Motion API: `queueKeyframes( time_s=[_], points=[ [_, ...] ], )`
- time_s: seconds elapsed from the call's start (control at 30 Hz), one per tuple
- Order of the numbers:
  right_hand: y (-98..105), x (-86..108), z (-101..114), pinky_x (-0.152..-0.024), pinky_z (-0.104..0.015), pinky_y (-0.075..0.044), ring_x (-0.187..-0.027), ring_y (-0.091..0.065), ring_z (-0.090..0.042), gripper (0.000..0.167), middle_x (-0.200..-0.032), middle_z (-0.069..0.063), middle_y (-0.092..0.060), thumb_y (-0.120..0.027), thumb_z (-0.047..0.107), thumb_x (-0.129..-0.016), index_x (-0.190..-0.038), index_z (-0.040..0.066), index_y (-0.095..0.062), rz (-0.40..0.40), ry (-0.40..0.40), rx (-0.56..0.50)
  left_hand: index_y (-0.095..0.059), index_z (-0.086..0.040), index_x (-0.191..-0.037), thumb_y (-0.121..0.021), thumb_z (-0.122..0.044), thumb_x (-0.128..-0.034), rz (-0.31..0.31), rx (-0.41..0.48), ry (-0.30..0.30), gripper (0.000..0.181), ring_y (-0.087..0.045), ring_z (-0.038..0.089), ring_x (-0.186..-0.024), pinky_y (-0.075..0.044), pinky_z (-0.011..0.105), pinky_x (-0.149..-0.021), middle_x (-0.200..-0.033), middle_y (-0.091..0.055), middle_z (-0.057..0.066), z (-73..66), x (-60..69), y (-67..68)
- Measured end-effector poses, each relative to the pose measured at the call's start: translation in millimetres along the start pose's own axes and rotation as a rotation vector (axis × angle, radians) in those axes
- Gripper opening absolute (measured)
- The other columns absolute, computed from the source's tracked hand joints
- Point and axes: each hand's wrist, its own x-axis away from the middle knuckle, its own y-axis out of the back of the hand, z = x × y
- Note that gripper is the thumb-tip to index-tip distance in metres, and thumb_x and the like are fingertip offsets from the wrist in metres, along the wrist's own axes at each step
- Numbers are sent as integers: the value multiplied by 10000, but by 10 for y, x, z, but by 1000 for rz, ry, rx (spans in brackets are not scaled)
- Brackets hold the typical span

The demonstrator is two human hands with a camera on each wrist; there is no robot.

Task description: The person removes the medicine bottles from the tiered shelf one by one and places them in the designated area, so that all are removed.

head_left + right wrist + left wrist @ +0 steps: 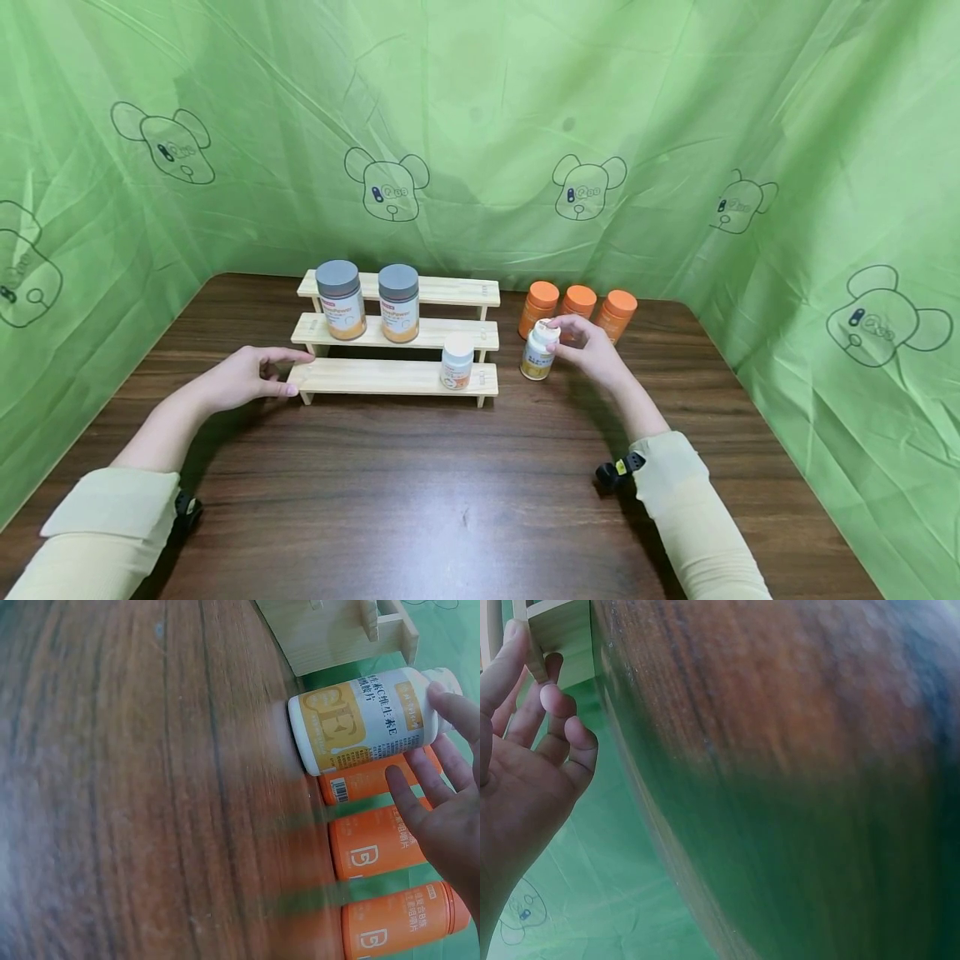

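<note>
Yellow-labelled bottle point(364, 720): right hand point(592, 354) pinches cap point(445, 677); left hand point(236, 379) apparently grips shelf point(375, 377).

I saw both arms point(161, 429) stretched forward, the left hand point(236, 379) pinching, the right hand point(596, 354) gripping with its fingers point(405, 798).

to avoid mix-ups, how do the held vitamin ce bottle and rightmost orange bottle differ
The vitamin CE bottle is white-capped with white and yellow below; the rightmost orange bottle is orange-capped and orange. The right hand grips the vitamin CE bottle; the rightmost orange bottle stands ungripped. Both are capped cylinders.
</note>
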Motion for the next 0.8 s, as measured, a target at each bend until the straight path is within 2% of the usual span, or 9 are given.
queueKeyframes(
  time_s=[0.17, 0.33, 0.6, 0.8],
  points=[
    [11, 0, -29, -919, -374, -421, -1100, -540, -225, 349, -1271, -164, -573, -693, 37, -839, -1161, -12, -567, 8, 32, -20, -594, -123, -1270, -755, -295, -788, -3, 1, -22, 537, -431, 79, -562, -373, 261, -527, -610, -441, -11, -14, 2, 1],
    [25, 1, -28, -941, -416, -405, -1103, -537, -204, 356, -1268, -163, -572, -691, 17, -835, -1168, -18, -570, 17, 52, -19, -597, -145, -1269, -760, -285, -783, -10, -7, -13, 531, -444, 88, -569, -380, 259, -535, -614, -448, -23, 13, -2, -4],
    [61, 22, 55, -911, -372, -438, -1108, -536, -277, 473, -1273, -165, -564, -695, 62, -844, -1285, 6, -533, 38, 61, 36, -592, -153, -1275, -754, -288, -790, -5, -17, -6, 529, -459, 91, -578, -387, 261, -543, -621, -473, -26, 46, -12, -8],
    [104, 28, 139, -1001, -524, -366, -1213, -489, -334, 496, -1353, -199, -497, -680, 69, -859, -1317, -5, -505, 55, 104, 41, -594, -126, -1271, -749, -282, -797, -10, -14, -24, 522, -452, 85, -586, -385, 260, -543, -631, -477, -22, 17, 0, -12]
  ],
)
